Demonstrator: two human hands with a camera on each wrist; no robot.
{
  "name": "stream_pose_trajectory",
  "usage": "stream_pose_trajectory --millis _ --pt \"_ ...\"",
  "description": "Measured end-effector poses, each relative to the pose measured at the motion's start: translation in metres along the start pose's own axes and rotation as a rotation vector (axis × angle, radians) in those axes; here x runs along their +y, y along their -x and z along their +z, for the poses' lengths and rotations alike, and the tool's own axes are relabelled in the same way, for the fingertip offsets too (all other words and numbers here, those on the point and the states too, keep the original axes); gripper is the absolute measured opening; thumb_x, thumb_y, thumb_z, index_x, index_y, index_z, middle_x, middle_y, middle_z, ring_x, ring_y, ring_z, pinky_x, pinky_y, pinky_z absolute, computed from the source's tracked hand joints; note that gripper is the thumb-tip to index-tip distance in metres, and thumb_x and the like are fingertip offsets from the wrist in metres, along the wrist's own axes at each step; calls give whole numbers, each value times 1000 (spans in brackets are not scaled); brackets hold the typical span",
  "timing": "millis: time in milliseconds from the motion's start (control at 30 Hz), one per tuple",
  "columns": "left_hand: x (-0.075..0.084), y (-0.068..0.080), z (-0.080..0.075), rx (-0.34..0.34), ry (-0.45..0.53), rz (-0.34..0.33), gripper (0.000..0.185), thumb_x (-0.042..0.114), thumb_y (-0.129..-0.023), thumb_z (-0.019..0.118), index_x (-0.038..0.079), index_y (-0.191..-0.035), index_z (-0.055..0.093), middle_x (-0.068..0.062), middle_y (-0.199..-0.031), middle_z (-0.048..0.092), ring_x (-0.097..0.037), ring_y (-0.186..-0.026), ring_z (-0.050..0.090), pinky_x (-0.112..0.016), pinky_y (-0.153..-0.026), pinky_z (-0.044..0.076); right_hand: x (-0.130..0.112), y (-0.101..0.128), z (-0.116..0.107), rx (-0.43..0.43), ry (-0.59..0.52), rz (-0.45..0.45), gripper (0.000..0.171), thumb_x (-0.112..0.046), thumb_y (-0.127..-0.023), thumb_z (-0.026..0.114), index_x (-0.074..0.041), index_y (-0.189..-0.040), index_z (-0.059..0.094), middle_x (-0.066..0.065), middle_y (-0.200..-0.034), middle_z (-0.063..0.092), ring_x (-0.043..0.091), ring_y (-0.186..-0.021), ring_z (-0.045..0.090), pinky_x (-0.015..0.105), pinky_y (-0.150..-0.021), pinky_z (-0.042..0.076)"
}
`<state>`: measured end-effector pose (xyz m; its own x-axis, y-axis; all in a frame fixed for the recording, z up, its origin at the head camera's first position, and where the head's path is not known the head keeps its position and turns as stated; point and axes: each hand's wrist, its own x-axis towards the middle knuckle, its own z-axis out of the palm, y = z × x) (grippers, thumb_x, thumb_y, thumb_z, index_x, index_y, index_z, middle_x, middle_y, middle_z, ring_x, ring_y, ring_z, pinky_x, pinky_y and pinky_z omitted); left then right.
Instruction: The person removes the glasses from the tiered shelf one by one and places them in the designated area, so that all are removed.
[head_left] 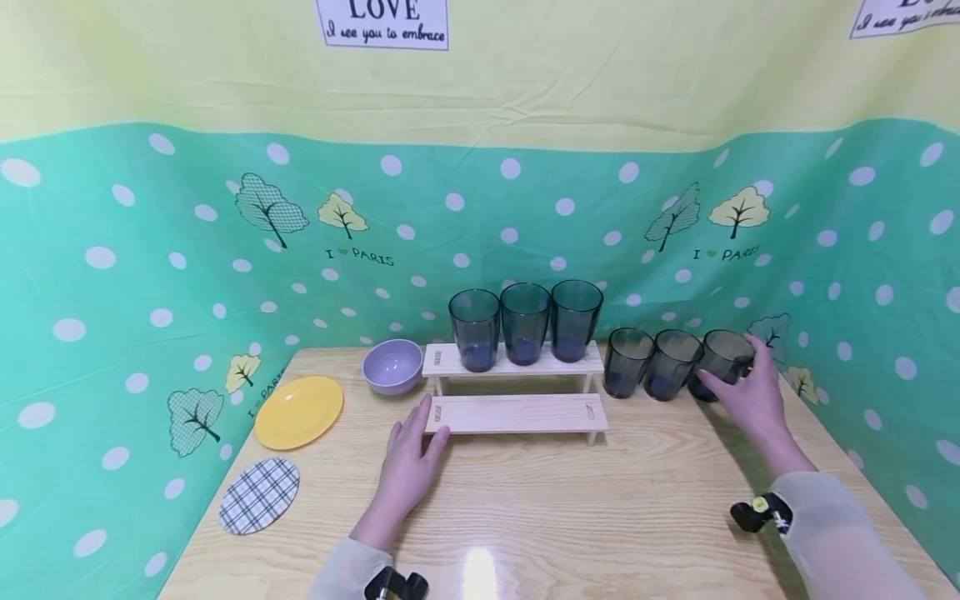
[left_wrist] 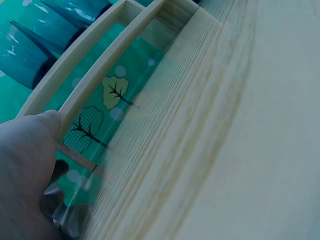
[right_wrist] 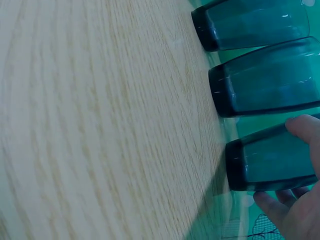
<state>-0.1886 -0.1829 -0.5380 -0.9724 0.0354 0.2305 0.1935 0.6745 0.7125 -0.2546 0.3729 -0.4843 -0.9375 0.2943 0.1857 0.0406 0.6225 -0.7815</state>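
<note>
Green dotted cloth backs our wooden surface [head_left: 570, 500], where a purple bowl [head_left: 392, 365], yellow plate [head_left: 298, 411] and checked coaster [head_left: 259, 495] lie left of a two-step wooden rack [head_left: 517, 413] carrying three tumblers. Our left hand [head_left: 411, 462] rests flat, fingers straight, against the rack's lower step. Our right hand [head_left: 752, 398] curls round the rightmost tumbler [head_left: 722, 360], which stands upright, mouth up, at the back right, with two more tumblers just beside it toward the rack.

Off to the side of the table

At nine o'clock a yellow plate [head_left: 298, 412] lies flat; a lilac bowl [head_left: 392, 365] stands at its two o'clock and a checked coaster [head_left: 259, 495] at its seven o'clock, near the table [head_left: 570, 508] edge. Dotted green cloth [head_left: 135, 275] hangs behind.
</note>
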Motion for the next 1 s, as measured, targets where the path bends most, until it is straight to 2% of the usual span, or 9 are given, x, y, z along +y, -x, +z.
stream_pose_trajectory --millis 367,600,700,833,1000 --pt "0 0 0 2 0 1 72 37 -115 61 6 -174 32 -22 -173 39 -41 -162 34 -61 -136 6 0 0 0 2 6 -17 107 -34 -105 78 -5 -176 3 42 -173 10 71 -151 24 85 -115 31" --pt "0 0 0 -3 2 -3 72 37 -115 60 6 -173 32 -22 -173 39 -41 -162 33 -60 -136 5 -2 3 -1 -11 -6 -9 108 -36 -106 77 -7 -176 0 42 -174 7 73 -146 29 85 -113 34" --pt "0 0 1 -7 0 -4 72 38 -115 60 6 -174 32 -22 -174 38 -41 -163 33 -61 -136 5 -3 5 -2 -18 -17 -2 111 -37 -105 78 -9 -177 -2 42 -175 4 73 -148 25 85 -114 33" --pt "1 0 0 -8 -1 -2 72 38 -115 60 6 -174 31 -22 -174 38 -42 -162 33 -61 -136 6 -5 7 -3 -21 -31 -5 115 -40 -104 79 -11 -177 -5 37 -178 -2 68 -157 11 86 -118 25" --pt "3 0 -1 -7 -3 -8 72 37 -115 60 6 -174 31 -23 -174 38 -42 -162 33 -61 -136 6 -15 10 -8 -17 -5 0 115 -40 -103 81 -12 -178 -2 36 -178 0 68 -157 13 86 -118 24"
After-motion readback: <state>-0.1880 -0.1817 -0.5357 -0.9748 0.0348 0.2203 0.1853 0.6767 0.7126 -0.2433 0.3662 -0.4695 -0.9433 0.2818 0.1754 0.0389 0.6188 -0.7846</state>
